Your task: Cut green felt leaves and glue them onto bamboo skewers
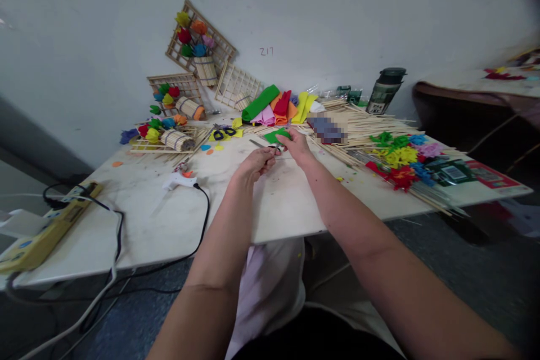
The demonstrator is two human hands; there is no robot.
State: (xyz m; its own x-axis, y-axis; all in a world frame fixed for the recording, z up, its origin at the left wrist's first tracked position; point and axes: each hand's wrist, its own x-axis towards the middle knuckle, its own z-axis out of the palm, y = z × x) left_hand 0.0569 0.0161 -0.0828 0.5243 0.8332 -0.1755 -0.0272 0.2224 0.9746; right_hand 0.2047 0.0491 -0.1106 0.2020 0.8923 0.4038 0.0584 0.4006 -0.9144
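My left hand (259, 162) is closed, its fingertips at a small pair of scissors (257, 143) whose thin blade points to the left. The scissors' handle lies between my two hands and is partly hidden by fingers. My right hand (296, 146) pinches a green piece of felt (275, 135) just above the scissors. Both hands are close together over the middle of the white table (287, 202). Left of them, black-handled scissors (223, 133) rest on yellow felt.
Rolled felt (261, 103) and a pixelated flat object (327, 127) lie behind my hands. Wooden sticks (363, 124), coloured fluffy pieces (396, 157) and a bottle (385, 91) stand right. A corded white glue gun (181, 180), power strip (50, 230) and stick-and-flower crafts (177, 138) are left.
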